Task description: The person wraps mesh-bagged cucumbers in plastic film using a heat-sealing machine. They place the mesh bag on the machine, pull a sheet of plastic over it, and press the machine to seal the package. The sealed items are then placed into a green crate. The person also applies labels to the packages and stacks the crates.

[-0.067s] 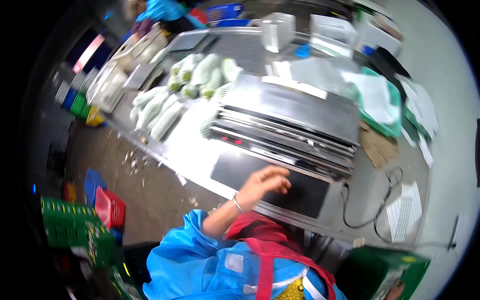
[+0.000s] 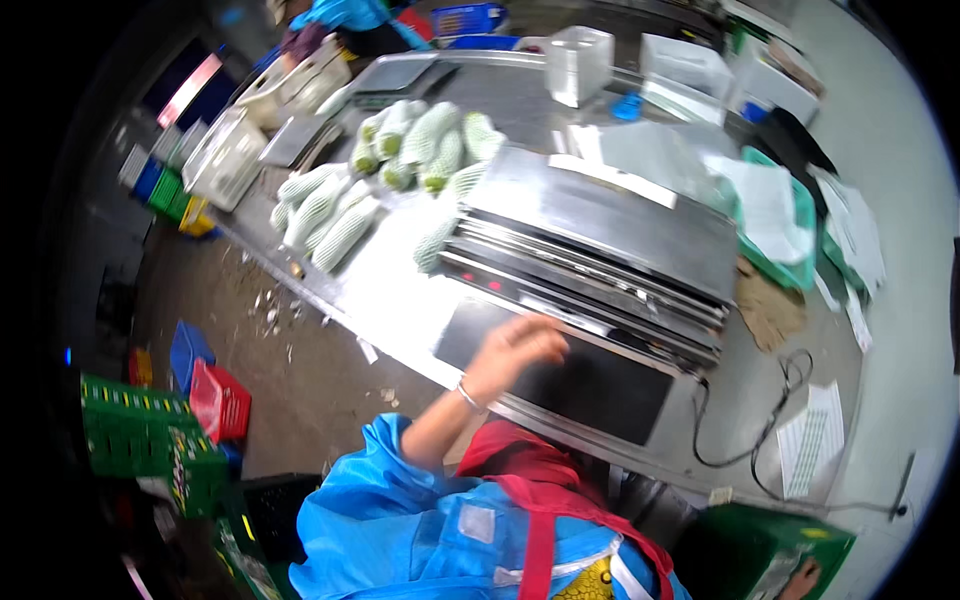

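Note:
My left hand (image 2: 520,352) hovers over the black plate (image 2: 600,392) at the front of a metal wrapping machine (image 2: 600,230). Its fingers are loosely bent, a little blurred, and hold nothing that I can see. At the lower right edge, my right hand (image 2: 803,578) is beside a green crate (image 2: 740,540); only part of it shows, and whether it grips anything is unclear. Left of the machine, several long pieces of produce in pale foam net sleeves (image 2: 340,215) lie on the steel table (image 2: 300,283). More netted pieces with green ends (image 2: 430,145) are heaped behind them.
At the right stand a teal basket (image 2: 808,200) with white sheets, a brown glove (image 2: 770,305) and a black cable (image 2: 750,440). White boxes (image 2: 580,65) line the far side. Green crates (image 2: 125,425) and a red basket (image 2: 220,400) are on the floor at left. Another person (image 2: 360,15) is far off.
The view has shifted slightly, so the table sits a little lower and farther right. My left hand has drawn a little to the left over the black plate.

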Demonstrator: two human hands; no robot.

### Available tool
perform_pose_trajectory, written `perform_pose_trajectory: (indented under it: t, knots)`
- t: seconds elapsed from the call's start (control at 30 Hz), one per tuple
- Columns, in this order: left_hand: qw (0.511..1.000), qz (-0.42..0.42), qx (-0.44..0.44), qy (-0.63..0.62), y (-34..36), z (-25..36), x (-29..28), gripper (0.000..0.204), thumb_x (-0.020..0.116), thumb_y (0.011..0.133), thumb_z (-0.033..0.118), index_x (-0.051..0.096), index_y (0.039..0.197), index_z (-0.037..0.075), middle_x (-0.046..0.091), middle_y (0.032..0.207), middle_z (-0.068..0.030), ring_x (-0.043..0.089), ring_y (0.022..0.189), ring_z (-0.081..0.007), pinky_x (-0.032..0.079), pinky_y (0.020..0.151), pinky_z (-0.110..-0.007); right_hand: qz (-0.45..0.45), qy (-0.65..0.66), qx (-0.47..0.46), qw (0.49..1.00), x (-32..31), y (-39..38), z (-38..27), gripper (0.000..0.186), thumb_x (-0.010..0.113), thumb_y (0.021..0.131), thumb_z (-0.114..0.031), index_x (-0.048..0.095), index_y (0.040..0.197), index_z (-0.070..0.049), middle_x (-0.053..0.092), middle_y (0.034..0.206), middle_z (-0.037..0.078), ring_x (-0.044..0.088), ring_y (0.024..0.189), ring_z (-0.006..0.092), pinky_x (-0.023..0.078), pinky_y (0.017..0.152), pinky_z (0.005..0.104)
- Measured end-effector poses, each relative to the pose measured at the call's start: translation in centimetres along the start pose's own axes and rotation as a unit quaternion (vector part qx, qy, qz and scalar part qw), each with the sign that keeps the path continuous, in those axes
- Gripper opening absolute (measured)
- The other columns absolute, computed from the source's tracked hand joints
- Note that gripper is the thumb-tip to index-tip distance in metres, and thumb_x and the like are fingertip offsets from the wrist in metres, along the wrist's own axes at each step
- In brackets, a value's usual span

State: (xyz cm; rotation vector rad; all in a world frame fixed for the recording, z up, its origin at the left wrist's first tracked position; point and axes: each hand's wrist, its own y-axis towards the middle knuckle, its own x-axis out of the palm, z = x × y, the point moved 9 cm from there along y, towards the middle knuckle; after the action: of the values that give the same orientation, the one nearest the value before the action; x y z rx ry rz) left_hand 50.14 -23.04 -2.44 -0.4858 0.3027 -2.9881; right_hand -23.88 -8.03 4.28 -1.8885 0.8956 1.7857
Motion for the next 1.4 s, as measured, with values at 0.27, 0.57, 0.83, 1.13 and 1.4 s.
perform_pose_trajectory:
  t: [0.27, 0.57, 0.83, 1.13, 1.4]
  knots:
    - [0.896, 0.406, 0.139, 0.113, 11.6, 8.6, -35.6, 0.067, 0.07, 0.074, 0.029, 0.039, 0.126, 0.001, 0.051, 0.115, -0.0159, 0.053, 0.099, -0.022, 0.043, 0.084, -0.033, -0.328, 0.446, -0.332, 0.764, 3.0, -13.5, -58.1, 0.023, 0.055, 0.083, -0.008, 0.057, 0.103, 0.003, 0.06, 0.091, 0.009, 0.059, 0.079, 0.0161, 0.047, 0.072, 0.0265]
    - [0.683, 0.343, -0.078, 0.641, 30.9, 13.0, -41.3, 0.098, 0.077, 0.06, 0.043, 0.022, 0.137, 0.015, 0.04, 0.128, -0.0199, 0.041, 0.116, -0.0366, 0.04, 0.09, -0.048, -0.363, 0.318, -0.601, 0.637, 0.4, -31.9, -79.9, 0.021, 0.057, 0.08, -0.005, 0.058, 0.1, 0.002, 0.063, 0.087, 0.011, 0.062, 0.081, 0.0201, 0.048, 0.074, 0.0287]
    - [0.931, 0.229, -0.055, 0.278, 33.0, 11.5, -46.1, 0.096, 0.073, 0.06, 0.029, 0.024, 0.137, -0.001, 0.034, 0.138, -0.0195, 0.04, 0.122, -0.0293, 0.039, 0.094, -0.04, -0.331, 0.416, -0.321, 0.784, 5.3, -22.9, -65.9, 0.018, 0.052, 0.085, -0.003, 0.056, 0.101, 0.005, 0.062, 0.08, 0.007, 0.058, 0.077, 0.0116, 0.046, 0.074, 0.0252]
    - [0.936, -0.174, 0.082, 0.294, 28.2, 16.4, -18.1, 0.087, 0.067, 0.054, 0.01, 0.034, 0.134, 0.003, 0.05, 0.12, -0.0146, 0.051, 0.109, -0.0257, 0.039, 0.094, -0.031, -0.307, 0.441, -0.229, 0.812, 7.5, -19.3, -57.6, 0.018, 0.051, 0.087, -0.003, 0.055, 0.102, 0.005, 0.062, 0.083, 0.008, 0.06, 0.079, 0.0122, 0.047, 0.073, 0.0244]
    - [0.775, -0.35, 0.187, 0.491, 22.9, 11.7, -2.3, 0.093, 0.074, 0.053, 0.019, 0.032, 0.135, 0.008, 0.044, 0.128, -0.0202, 0.041, 0.12, -0.0326, 0.032, 0.101, -0.037, -0.272, 0.394, -0.329, 0.814, 6.7, -15.7, -53.9, 0.019, 0.053, 0.085, -0.003, 0.056, 0.103, 0.003, 0.063, 0.084, 0.012, 0.061, 0.074, 0.0149, 0.048, 0.067, 0.0267]
